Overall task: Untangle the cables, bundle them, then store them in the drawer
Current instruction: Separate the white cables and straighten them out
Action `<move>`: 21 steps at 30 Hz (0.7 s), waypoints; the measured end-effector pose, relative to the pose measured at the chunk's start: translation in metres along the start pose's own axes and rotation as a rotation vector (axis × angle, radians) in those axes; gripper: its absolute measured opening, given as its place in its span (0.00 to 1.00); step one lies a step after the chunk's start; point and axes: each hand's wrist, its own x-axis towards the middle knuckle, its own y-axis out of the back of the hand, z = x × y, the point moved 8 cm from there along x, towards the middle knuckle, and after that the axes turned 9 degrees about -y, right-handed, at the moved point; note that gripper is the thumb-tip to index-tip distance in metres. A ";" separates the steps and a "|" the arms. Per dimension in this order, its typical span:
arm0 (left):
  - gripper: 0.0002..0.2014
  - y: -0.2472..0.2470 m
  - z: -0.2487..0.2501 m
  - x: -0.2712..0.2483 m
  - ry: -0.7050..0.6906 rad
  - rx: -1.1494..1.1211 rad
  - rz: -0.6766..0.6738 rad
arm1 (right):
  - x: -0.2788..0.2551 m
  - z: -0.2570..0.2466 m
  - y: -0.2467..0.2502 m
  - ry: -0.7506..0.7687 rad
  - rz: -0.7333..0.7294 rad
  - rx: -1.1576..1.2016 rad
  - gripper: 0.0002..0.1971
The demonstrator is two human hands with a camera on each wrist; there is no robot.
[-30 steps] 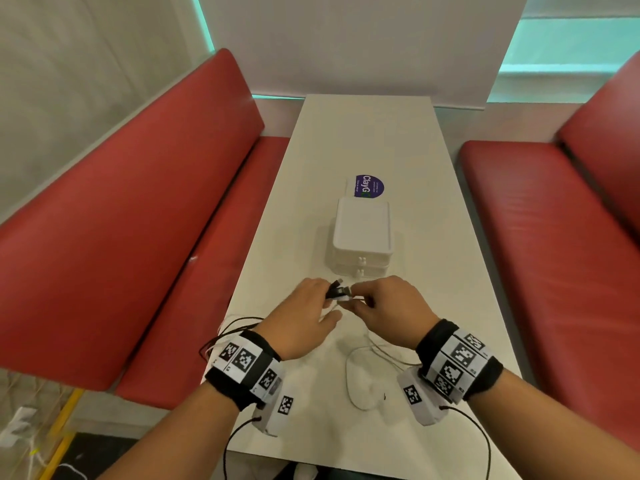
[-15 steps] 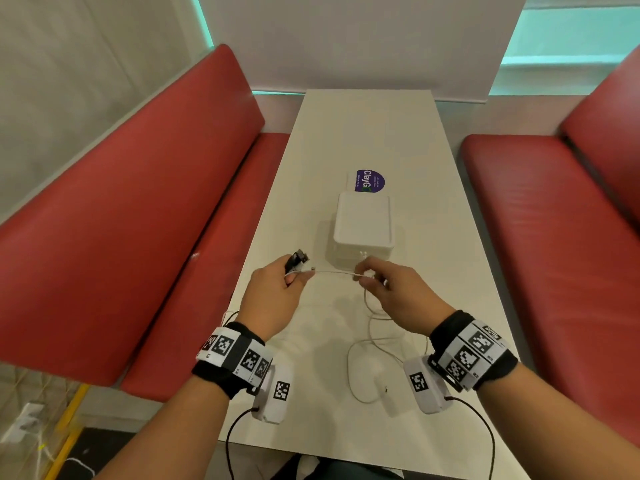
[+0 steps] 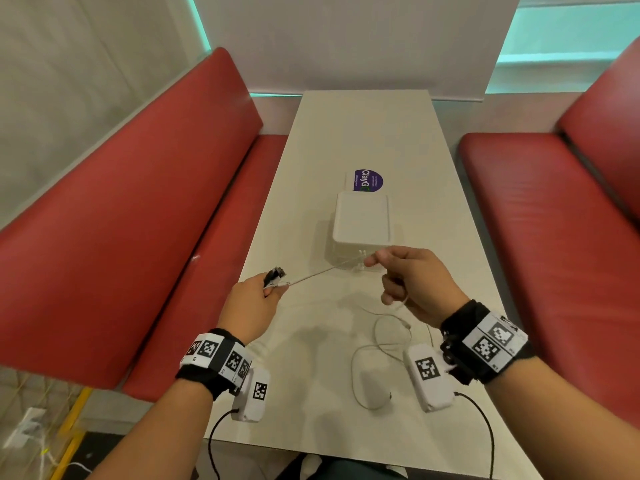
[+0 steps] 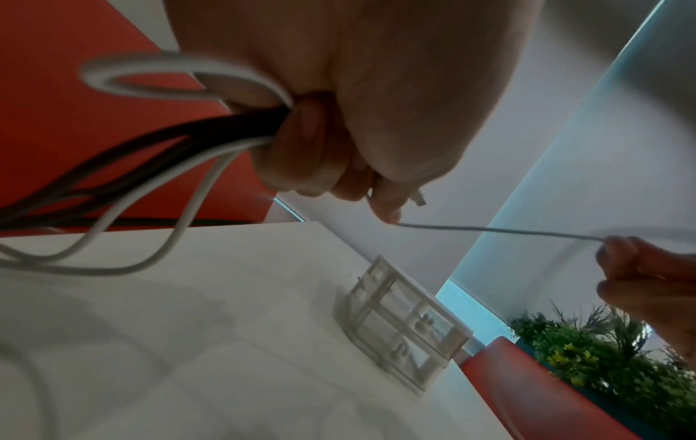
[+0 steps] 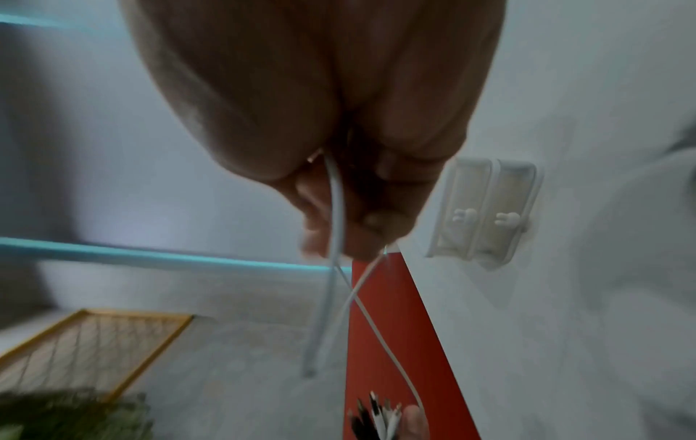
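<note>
A: Left hand [image 3: 254, 303]?

B: Fist closed round a bunch of cables [image 4: 158, 148], black and white together. Plug ends [image 3: 275, 274] stick out the top. Loops trail back under the wrist.

A: Right hand [image 3: 412, 282]?

B: Thumb and forefinger pinch one white cable [image 3: 322, 271]. Other fingers curled, slack passing down through them.

A: How does that cable lie?

B: Taut between the hands, long axis from 8 o'clock at the left fist up to 2 o'clock at the right pinch. The rest of it drops from the right hand and loops on the table [image 3: 367, 133] at 6 o'clock, just ahead of the right wrist.

A: Drawer?

B: White drawer box [image 3: 362, 220] at 12 o'clock, touching nothing, both fronts shut. Right hand nearer, just in front of its pulls.

A: Judgement?

B: Still untangling. Pull likely runs on along that axis, right hand drawing away while left anchors. Risk: slack loop snagging.
</note>
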 end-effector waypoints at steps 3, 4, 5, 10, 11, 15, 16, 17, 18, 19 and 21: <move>0.12 -0.003 -0.008 0.002 0.033 0.151 -0.029 | 0.002 0.006 0.002 -0.008 0.073 0.064 0.13; 0.11 -0.002 -0.010 0.003 0.038 0.208 -0.037 | 0.001 0.004 0.006 0.018 0.129 0.016 0.12; 0.10 0.000 -0.010 0.004 0.024 0.251 -0.032 | 0.000 -0.001 0.010 0.082 0.208 -0.131 0.12; 0.11 0.023 0.046 0.002 -0.341 0.171 0.181 | -0.005 0.005 -0.020 0.238 0.308 -1.577 0.14; 0.12 0.027 0.061 -0.001 -0.387 0.065 0.206 | -0.005 0.007 -0.024 0.238 0.305 -1.625 0.15; 0.07 0.002 0.104 -0.010 -0.509 -0.125 0.012 | -0.005 0.002 -0.052 0.487 0.148 -1.474 0.15; 0.04 -0.012 0.105 -0.011 -0.493 -0.128 -0.064 | -0.006 -0.002 -0.056 0.520 0.103 -1.362 0.13; 0.04 -0.021 0.102 -0.010 -0.438 -0.160 -0.110 | -0.006 -0.004 -0.057 0.511 0.072 -1.234 0.11; 0.08 -0.025 0.099 -0.009 -0.380 -0.223 -0.128 | -0.004 -0.003 -0.054 0.473 0.047 -1.106 0.09; 0.10 -0.029 0.095 -0.006 -0.325 -0.281 -0.153 | -0.003 -0.002 -0.050 0.416 0.028 -0.995 0.07; 0.13 -0.030 0.098 -0.004 -0.316 -0.277 -0.238 | -0.003 0.004 -0.045 0.321 0.000 -0.879 0.07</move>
